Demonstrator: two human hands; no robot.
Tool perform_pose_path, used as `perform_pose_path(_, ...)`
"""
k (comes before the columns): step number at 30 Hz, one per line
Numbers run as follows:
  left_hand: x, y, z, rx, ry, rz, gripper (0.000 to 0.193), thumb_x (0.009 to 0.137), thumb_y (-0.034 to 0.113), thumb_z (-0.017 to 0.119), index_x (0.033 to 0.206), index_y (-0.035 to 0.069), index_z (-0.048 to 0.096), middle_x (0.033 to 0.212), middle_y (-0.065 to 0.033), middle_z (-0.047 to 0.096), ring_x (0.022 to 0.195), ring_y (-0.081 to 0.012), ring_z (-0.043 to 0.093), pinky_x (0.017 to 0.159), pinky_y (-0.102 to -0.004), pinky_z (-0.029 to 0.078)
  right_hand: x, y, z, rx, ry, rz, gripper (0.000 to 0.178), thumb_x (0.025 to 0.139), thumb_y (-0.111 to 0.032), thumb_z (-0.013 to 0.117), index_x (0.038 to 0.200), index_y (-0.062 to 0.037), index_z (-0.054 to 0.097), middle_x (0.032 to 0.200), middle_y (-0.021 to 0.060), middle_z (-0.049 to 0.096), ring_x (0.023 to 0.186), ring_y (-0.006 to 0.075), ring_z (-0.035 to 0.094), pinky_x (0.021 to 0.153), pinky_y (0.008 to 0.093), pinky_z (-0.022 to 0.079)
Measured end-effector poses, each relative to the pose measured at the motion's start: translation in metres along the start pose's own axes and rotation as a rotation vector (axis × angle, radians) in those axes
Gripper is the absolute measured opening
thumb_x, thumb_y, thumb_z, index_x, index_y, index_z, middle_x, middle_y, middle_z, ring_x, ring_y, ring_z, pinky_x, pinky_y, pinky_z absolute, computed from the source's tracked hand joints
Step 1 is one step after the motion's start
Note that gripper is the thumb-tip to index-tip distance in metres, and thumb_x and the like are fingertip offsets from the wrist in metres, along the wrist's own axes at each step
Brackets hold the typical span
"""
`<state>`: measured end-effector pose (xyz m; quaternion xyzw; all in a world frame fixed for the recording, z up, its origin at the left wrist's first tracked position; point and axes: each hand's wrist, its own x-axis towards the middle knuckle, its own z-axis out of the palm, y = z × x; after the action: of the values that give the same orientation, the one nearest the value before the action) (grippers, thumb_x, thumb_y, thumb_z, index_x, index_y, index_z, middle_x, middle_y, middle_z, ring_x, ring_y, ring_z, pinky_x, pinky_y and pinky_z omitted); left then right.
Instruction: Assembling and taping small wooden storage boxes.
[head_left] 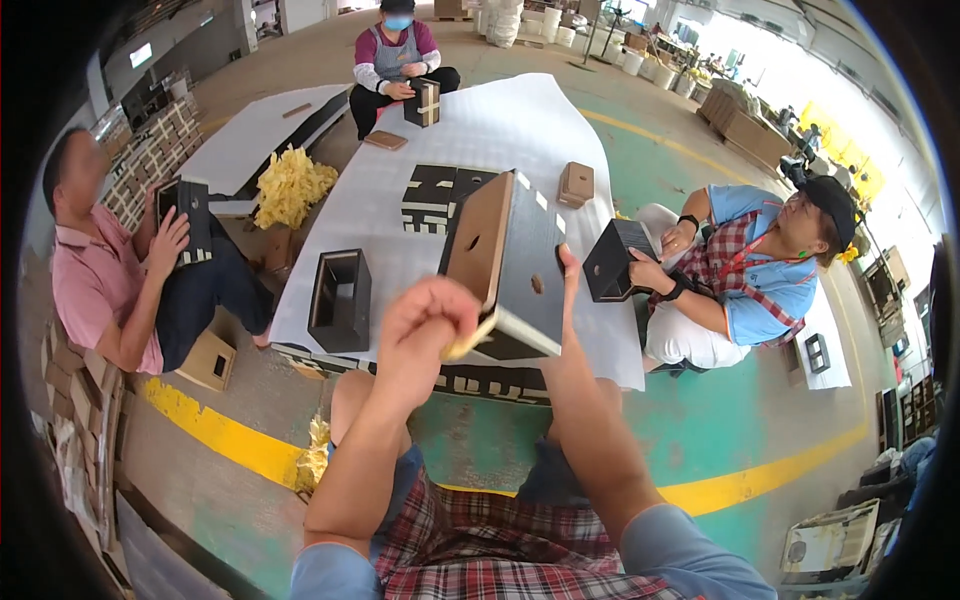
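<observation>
In front of me, above the white-covered table [470, 130], is a tilted box [525, 265] with black sides, a brown board face with a small slot, and a hole in one black side. My right hand [567, 300] grips its right side; the thumb shows along the edge and the other fingers are hidden behind the box. Closed in a pinch, my left hand [428, 325] holds a pale yellow tape strip [470, 340] at the box's lower left edge. Short pale tape pieces also show on the box's edges.
An open black box [340, 300] stands at the left; taped black boxes [428, 200] lie beyond mine. Brown boards [577, 185] are stacked at the right. Crumpled yellow tape [295, 188] heaps beside the table. Three co-workers sit around, each handling a black box.
</observation>
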<state>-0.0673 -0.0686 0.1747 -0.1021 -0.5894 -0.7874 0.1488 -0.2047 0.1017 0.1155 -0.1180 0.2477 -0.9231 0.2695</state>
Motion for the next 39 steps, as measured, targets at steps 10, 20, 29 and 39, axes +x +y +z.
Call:
perform_pose_path(10,-0.149,-0.038,0.092,0.469,-0.245,-0.211,0.023,0.091,-0.003,0.065,0.111,0.008,0.068,0.092,-0.0087,0.064,0.074,-0.0164,0.063,0.065,-0.0299,0.053,0.000,0.001,0.003,-0.033,0.069,0.038,0.083,0.087,-0.067,0.058,0.143,-0.0058,0.053,0.131,0.0170,0.063,0.113,0.0311,0.063,0.095,0.0450,0.053)
perform_pose_path(20,-0.092,0.032,-0.009,0.437,0.117,-0.067,0.014,0.102,0.006,0.064,0.088,0.004,0.062,0.080,0.0019,0.064,0.074,-0.0061,0.056,0.070,-0.0244,0.049,-0.007,-0.016,-0.005,0.056,0.088,0.004,0.086,0.085,-0.071,0.056,0.143,-0.0071,0.055,0.132,0.0188,0.061,0.115,0.0352,0.062,0.095,0.0509,0.052)
perform_pose_path(29,-0.031,0.024,0.013,0.332,0.172,-0.235,0.035,0.098,0.021,0.073,0.120,-0.002,0.060,0.090,-0.0037,0.068,0.079,-0.0091,0.061,0.068,-0.0260,0.050,-0.038,-0.012,0.012,0.002,-0.041,0.218,0.086,0.085,-0.067,0.060,0.144,-0.0052,0.053,0.134,0.0192,0.061,0.117,0.0340,0.062,0.098,0.0475,0.052)
perform_pose_path(39,-0.051,0.035,-0.014,0.330,0.097,-0.170,0.027,0.093,0.024,0.080,0.105,0.002,0.070,0.087,-0.0008,0.071,0.079,-0.0058,0.063,0.068,-0.0236,0.048,0.003,-0.039,-0.065,-0.504,0.371,-0.220,0.049,0.094,-0.040,0.065,0.125,-0.0017,0.061,0.109,0.0163,0.068,0.097,0.0304,0.068,0.085,0.0437,0.056)
